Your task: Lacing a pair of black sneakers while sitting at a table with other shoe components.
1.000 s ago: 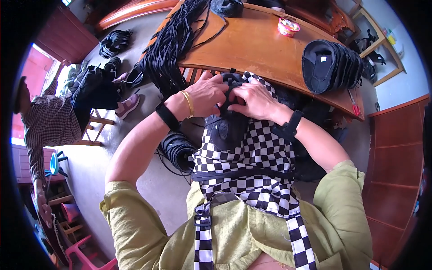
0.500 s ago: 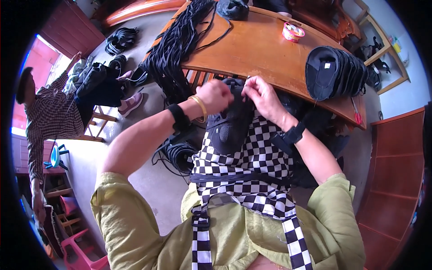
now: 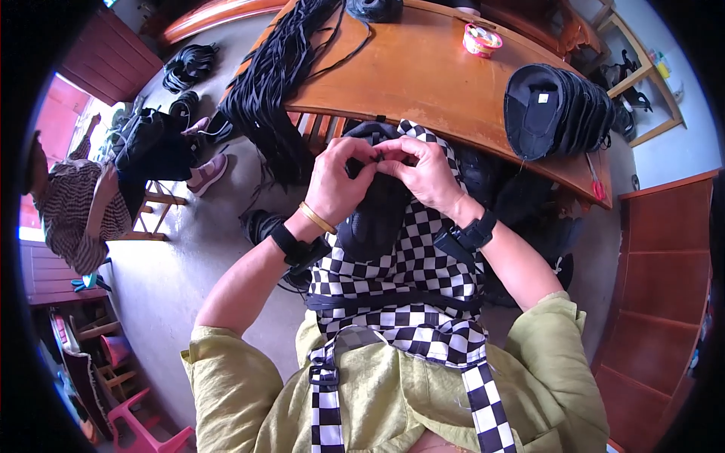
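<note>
A black shoe (image 3: 366, 230) with a mesh toe lies on my lap over the black-and-white checked apron (image 3: 423, 234), its toe toward me. My left hand (image 3: 340, 180) and my right hand (image 3: 429, 175) meet above the shoe's lacing area, both closed in a pinch with fingertips nearly touching. Between them is a thin dark strand that looks like a black shoelace; most of it is hidden by the fingers. The shoe's opening lies partly behind my hands.
On the wooden table (image 3: 423, 83) lie a bundle of black laces (image 3: 264, 90), a stack of black shoe uppers (image 3: 555, 113), a pink-rimmed tub (image 3: 482, 41) and red-handled scissors (image 3: 597, 185). Another person (image 3: 83, 196) sits at the left. A pink stool (image 3: 147, 426) stands lower left.
My hands, apart above the shoe before, have come together at its lacing area. My left hand has turned from a blurred motion into a pinch. The person at left has drawn an arm in.
</note>
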The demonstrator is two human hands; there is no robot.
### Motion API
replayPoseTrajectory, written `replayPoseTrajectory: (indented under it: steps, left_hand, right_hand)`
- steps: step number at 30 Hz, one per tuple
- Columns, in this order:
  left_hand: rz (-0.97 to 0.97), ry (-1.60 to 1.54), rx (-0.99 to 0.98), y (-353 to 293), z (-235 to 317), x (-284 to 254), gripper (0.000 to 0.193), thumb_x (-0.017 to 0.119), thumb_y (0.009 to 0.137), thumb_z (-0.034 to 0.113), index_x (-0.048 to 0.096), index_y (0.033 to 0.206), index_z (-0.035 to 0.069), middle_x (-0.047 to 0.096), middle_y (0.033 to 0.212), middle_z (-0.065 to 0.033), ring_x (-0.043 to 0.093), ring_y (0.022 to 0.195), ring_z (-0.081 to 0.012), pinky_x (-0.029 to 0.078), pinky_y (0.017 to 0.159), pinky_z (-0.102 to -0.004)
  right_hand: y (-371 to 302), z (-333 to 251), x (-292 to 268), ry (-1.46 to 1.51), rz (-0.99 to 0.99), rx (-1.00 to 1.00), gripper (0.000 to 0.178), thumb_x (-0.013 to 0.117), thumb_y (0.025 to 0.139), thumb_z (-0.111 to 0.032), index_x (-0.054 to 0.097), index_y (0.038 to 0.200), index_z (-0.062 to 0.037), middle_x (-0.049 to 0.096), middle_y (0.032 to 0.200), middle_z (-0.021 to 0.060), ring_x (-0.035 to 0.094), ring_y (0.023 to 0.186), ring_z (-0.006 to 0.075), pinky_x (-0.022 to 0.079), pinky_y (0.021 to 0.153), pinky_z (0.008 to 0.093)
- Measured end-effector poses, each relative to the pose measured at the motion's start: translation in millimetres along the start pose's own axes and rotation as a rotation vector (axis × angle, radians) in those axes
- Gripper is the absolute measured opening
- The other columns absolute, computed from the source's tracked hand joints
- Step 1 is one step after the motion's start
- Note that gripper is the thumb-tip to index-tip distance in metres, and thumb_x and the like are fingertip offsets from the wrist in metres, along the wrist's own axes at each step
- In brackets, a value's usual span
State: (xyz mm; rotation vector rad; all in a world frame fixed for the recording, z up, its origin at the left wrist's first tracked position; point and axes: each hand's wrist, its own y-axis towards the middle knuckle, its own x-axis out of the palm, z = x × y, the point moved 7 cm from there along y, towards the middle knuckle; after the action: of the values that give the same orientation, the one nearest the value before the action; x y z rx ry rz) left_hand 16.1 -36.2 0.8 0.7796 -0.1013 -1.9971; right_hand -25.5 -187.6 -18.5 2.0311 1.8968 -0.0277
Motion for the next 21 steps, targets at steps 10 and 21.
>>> replayPoseTrajectory:
  steps: [10,21]
  left_hand:
    - [0.092,0.163,0.091,-29.2,1.2,0.0,0.055,0.081,0.071,0.009,0.054,0.118,0.006,0.066,0.109,-0.0123,0.054,0.125,-0.0322,0.036,0.107,-0.0457]
    - [0.031,0.181,-0.099,-74.2,-32.5,4.7,0.093,0.092,0.063,0.047,0.044,0.133,0.008,0.045,0.126,-0.0155,0.044,0.121,-0.0352,0.035,0.106,-0.0485]
  right_hand:
    - [2.6,-7.3,5.9,-0.174,-0.013,-0.152,0.009,0.079,0.084,-0.005,0.075,0.092,-0.0041,0.073,0.088,0.0061,0.071,0.078,0.0163,0.055,0.072,0.0301]
    - [131.5,-47.6,-152.8,0.012,0.293,-0.21,0.013,0.065,0.099,-0.016,0.067,0.102,-0.0044,0.072,0.094,0.0044,0.067,0.077,0.0113,0.053,0.063,0.0251]
